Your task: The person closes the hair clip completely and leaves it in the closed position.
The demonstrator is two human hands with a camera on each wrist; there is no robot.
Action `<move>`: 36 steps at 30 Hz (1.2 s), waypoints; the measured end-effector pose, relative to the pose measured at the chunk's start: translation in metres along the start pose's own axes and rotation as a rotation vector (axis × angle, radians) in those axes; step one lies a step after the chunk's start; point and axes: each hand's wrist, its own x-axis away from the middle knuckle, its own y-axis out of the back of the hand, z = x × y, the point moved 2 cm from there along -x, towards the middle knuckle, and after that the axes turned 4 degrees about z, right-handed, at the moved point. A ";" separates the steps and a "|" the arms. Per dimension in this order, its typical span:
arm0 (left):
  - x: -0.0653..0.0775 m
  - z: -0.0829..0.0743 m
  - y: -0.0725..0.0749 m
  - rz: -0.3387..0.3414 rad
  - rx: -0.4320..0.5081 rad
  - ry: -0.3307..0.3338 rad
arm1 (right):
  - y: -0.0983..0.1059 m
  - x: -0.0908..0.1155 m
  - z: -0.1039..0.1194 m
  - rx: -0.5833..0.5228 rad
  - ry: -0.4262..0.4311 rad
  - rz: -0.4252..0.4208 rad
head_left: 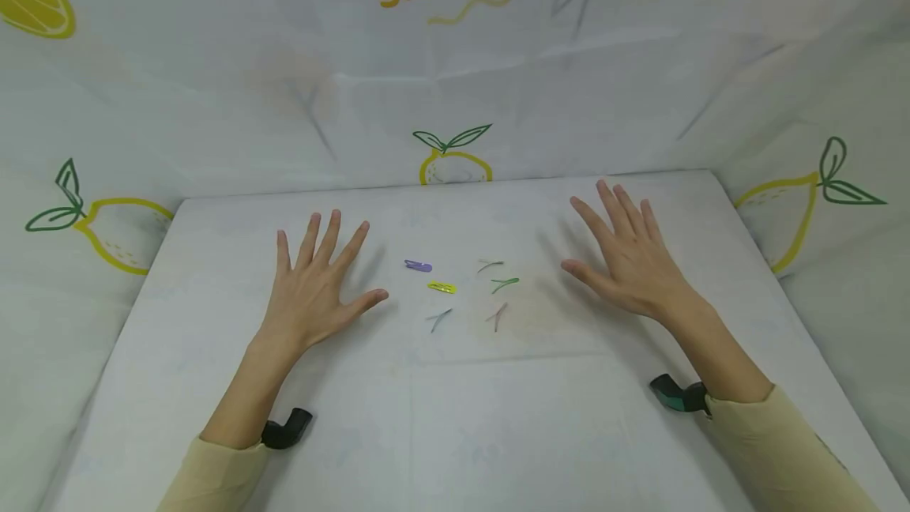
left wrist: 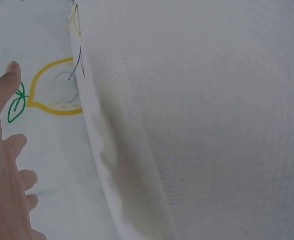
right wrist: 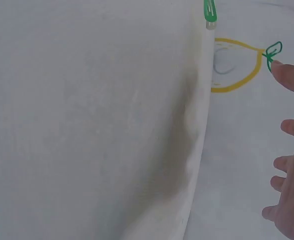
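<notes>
Several small snap hair clips lie in a loose group at the middle of the table in the head view. A purple hair clip (head_left: 418, 265) and a yellow hair clip (head_left: 442, 288) lie flat-looking on the left. A green hair clip (head_left: 505, 284), a pale hair clip (head_left: 490, 265), a greyish-blue hair clip (head_left: 439, 319) and a pinkish hair clip (head_left: 497, 317) show their two arms spread apart. My left hand (head_left: 309, 299), fingers spread, is left of the clips and holds nothing. My right hand (head_left: 633, 267) is spread likewise to their right, its shadow falling beside it.
A white cloth covers the table (head_left: 498, 433), with white curtains printed with lemons around its back and sides. Each wrist wears a black device (head_left: 287, 428). In the right wrist view, a green clip (right wrist: 210, 11) shows at the top edge.
</notes>
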 end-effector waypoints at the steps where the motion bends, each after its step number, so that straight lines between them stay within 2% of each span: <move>1: 0.000 0.000 0.000 0.001 0.007 0.001 | 0.000 0.000 0.000 -0.002 0.004 -0.004; 8: 0.000 -0.002 0.000 0.018 0.075 0.006 | 0.000 -0.002 0.004 -0.045 0.015 -0.012; 26: 0.006 -0.013 0.005 0.049 0.170 0.006 | -0.005 -0.007 0.016 -0.197 0.084 -0.058; 36: 0.009 -0.020 0.003 0.014 0.180 -0.035 | -0.007 -0.007 0.025 -0.252 0.084 -0.056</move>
